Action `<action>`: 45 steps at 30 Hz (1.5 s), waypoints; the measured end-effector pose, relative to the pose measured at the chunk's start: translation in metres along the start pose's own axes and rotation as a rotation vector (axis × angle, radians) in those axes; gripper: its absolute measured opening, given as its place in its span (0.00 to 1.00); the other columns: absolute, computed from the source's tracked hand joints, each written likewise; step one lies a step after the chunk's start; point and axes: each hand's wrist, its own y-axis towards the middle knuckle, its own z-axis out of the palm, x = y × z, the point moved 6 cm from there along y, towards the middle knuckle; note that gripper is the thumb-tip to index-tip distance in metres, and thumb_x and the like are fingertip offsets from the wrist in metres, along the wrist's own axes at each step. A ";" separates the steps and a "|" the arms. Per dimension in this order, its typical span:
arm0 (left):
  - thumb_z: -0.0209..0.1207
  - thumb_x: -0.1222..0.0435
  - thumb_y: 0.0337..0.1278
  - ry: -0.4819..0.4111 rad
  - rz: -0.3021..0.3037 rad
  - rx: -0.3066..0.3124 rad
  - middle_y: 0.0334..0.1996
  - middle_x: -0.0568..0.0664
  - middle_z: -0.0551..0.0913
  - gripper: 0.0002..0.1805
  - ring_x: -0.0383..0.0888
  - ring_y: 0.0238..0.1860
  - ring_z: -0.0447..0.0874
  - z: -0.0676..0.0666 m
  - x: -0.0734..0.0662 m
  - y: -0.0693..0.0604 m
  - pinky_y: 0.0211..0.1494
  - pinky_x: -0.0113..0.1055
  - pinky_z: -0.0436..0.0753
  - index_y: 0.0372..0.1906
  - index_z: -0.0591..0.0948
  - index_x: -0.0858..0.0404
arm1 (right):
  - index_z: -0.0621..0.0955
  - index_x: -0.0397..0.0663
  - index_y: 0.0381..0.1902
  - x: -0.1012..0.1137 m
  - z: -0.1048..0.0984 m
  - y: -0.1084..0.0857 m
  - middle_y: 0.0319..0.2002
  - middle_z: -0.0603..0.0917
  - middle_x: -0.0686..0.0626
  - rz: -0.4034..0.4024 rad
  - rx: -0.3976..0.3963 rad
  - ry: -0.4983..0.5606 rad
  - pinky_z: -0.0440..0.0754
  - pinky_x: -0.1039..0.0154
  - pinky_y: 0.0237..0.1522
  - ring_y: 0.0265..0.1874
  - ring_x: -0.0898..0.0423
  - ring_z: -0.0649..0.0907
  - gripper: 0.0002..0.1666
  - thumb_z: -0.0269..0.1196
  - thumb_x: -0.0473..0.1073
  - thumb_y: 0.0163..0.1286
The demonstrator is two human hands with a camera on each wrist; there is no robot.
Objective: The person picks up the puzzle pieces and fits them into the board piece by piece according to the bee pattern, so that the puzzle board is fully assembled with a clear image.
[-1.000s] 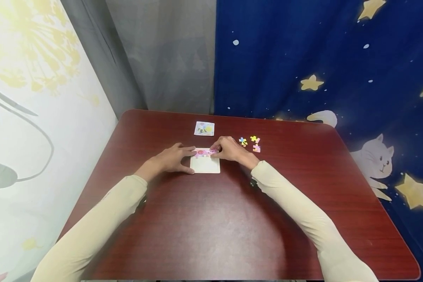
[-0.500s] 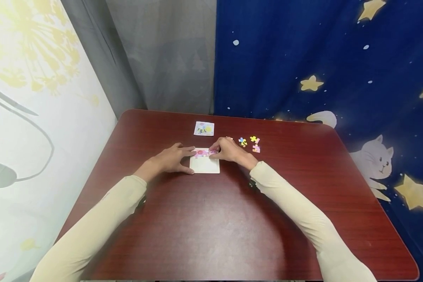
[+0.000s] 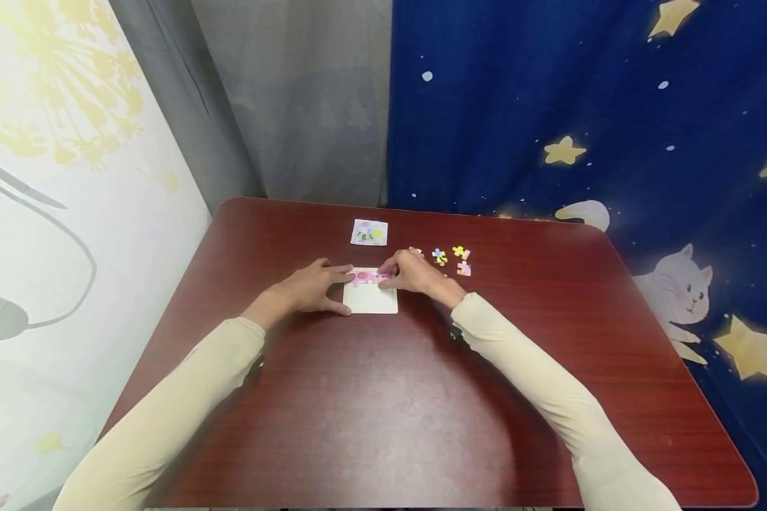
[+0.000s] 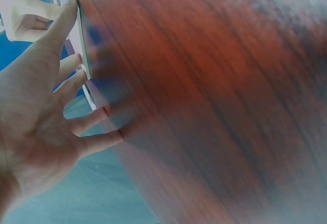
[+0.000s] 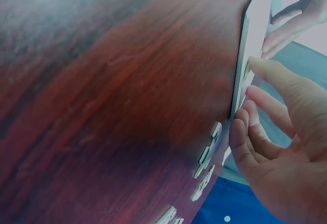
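Note:
A small white puzzle tray point(image 3: 371, 301) lies on the table, with pink jigsaw pieces point(image 3: 362, 277) along its far edge. My left hand point(image 3: 311, 287) rests at the tray's left side, fingers spread and mostly straight. Its thumb touches the near left corner; its index finger lies by the far left corner. In the left wrist view the left hand point(image 4: 43, 101) has its fingertips along the tray's edge and the table. With thumb and index finger my right hand point(image 3: 415, 272) pinches a pink puzzle piece point(image 3: 384, 277) at the tray's far right; the fingers partly hide it.
A picture card point(image 3: 368, 233) with a bee lies behind the tray. Several loose puzzle pieces point(image 3: 439, 257) are scattered right of the right hand. The red-brown table point(image 3: 371, 411) stretches toward the viewer, with a blue star curtain point(image 3: 486, 106) behind it.
My right hand has shifted slightly left with the puzzle piece, and a loose piece behind its knuckles has come into sight. The left hand stays at the tray's side.

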 end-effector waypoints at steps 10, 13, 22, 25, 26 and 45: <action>0.71 0.34 0.51 0.013 -0.003 -0.004 0.80 0.45 0.63 0.51 0.66 0.78 0.56 -0.001 0.000 -0.001 0.67 0.66 0.72 0.78 0.70 0.49 | 0.90 0.44 0.50 -0.007 0.003 0.001 0.41 0.92 0.50 0.026 0.007 0.049 0.82 0.60 0.46 0.40 0.55 0.87 0.20 0.78 0.46 0.62; 0.71 0.34 0.51 0.012 -0.006 -0.001 0.80 0.45 0.62 0.51 0.66 0.78 0.56 0.000 -0.001 -0.002 0.67 0.67 0.72 0.78 0.69 0.49 | 0.90 0.44 0.49 -0.010 0.003 0.001 0.39 0.91 0.49 0.049 -0.005 0.064 0.82 0.60 0.45 0.38 0.55 0.86 0.20 0.80 0.46 0.60; 0.72 0.36 0.50 -0.008 0.006 -0.014 0.80 0.47 0.64 0.50 0.65 0.77 0.58 0.000 -0.003 -0.002 0.67 0.65 0.73 0.77 0.71 0.51 | 0.91 0.43 0.48 -0.008 0.001 -0.001 0.39 0.92 0.49 0.051 -0.009 0.055 0.84 0.62 0.42 0.36 0.56 0.87 0.22 0.80 0.48 0.59; 0.73 0.36 0.50 -0.015 0.009 -0.014 0.80 0.47 0.64 0.51 0.64 0.77 0.59 0.000 -0.003 -0.002 0.67 0.64 0.73 0.78 0.71 0.51 | 0.91 0.43 0.49 -0.006 0.000 -0.002 0.39 0.92 0.49 0.026 -0.010 0.030 0.83 0.62 0.43 0.36 0.56 0.86 0.22 0.80 0.48 0.60; 0.73 0.36 0.50 -0.018 0.010 -0.014 0.80 0.47 0.64 0.51 0.64 0.77 0.59 0.000 -0.003 -0.002 0.67 0.64 0.73 0.78 0.71 0.51 | 0.91 0.43 0.49 -0.006 0.000 -0.002 0.39 0.92 0.49 0.017 -0.011 0.024 0.82 0.62 0.42 0.36 0.56 0.86 0.22 0.79 0.48 0.60; 0.73 0.36 0.50 -0.015 0.017 -0.022 0.79 0.48 0.65 0.51 0.66 0.77 0.58 0.001 -0.001 0.000 0.67 0.66 0.72 0.78 0.71 0.52 | 0.88 0.39 0.54 -0.034 -0.030 -0.008 0.47 0.90 0.43 0.056 -0.108 0.064 0.84 0.56 0.52 0.45 0.50 0.87 0.24 0.77 0.44 0.64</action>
